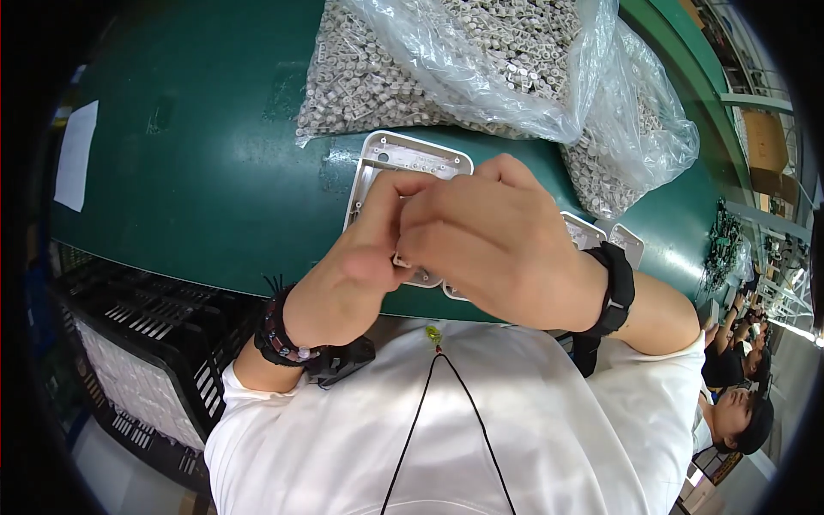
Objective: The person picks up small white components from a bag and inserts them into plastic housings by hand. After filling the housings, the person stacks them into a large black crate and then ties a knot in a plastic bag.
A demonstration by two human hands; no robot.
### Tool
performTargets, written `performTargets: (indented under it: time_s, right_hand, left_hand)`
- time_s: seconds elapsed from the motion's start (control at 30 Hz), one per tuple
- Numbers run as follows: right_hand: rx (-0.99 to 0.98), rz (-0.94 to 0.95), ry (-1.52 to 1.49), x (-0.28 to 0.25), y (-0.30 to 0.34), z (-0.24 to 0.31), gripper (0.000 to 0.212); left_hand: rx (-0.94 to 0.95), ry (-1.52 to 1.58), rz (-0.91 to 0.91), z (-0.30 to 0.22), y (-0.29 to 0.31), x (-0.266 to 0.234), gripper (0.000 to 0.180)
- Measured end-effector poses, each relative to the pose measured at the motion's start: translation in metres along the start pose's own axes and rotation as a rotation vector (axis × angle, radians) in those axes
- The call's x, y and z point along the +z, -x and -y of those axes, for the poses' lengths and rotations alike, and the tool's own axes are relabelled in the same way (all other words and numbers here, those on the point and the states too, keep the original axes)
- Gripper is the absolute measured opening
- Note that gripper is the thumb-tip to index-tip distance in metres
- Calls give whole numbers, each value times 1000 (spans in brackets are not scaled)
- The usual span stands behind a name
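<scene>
My left hand [356,266] and my right hand [498,236] meet over a white plastic housing [421,143] on the green table. Both have their fingers curled, and the fingertips are mostly hidden. A small whitish plastic part [400,260] pokes out where the fingers come together, between the left thumb and the curled right fingers. Whether the right hand also holds another piece cannot be seen. Under the hands lies the open housing, its inner posts and a round hole showing at the far end. More white housings [584,229] lie partly behind my right wrist.
Beyond the housing, a large clear bag [369,90] of small grey-white plastic parts lies on the table [197,172], with another such bag [605,163] to its right. White paper [77,154] rests far left. A black crate [189,360] stands lower left. People [738,421] sit at right.
</scene>
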State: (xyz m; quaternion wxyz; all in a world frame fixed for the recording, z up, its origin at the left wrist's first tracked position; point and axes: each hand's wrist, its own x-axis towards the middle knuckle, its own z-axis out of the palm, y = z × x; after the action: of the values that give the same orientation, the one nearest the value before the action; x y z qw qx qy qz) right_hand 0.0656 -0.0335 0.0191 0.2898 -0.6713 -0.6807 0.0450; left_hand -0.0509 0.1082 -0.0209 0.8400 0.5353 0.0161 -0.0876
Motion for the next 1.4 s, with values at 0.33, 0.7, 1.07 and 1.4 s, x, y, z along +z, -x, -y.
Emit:
performTargets:
  time_s: [0.33, 0.7, 1.07, 1.4]
  right_hand:
    - [187, -92, -479, -1, -9, -10, 20]
    - [37, -143, -193, 9, -15, -13, 20]
    - [10, 122, 184, 34, -30, -67, 9]
    - [-72, 284, 202, 39, -33, -73, 10]
  left_hand:
    - [66, 117, -56, 0, 4, -10, 20]
    - [187, -149, -401, 2, 7, -15, 20]
    - [4, -997, -493, 33, 18, -28, 44]
    - [8, -931, -538, 46, 27, -26, 37]
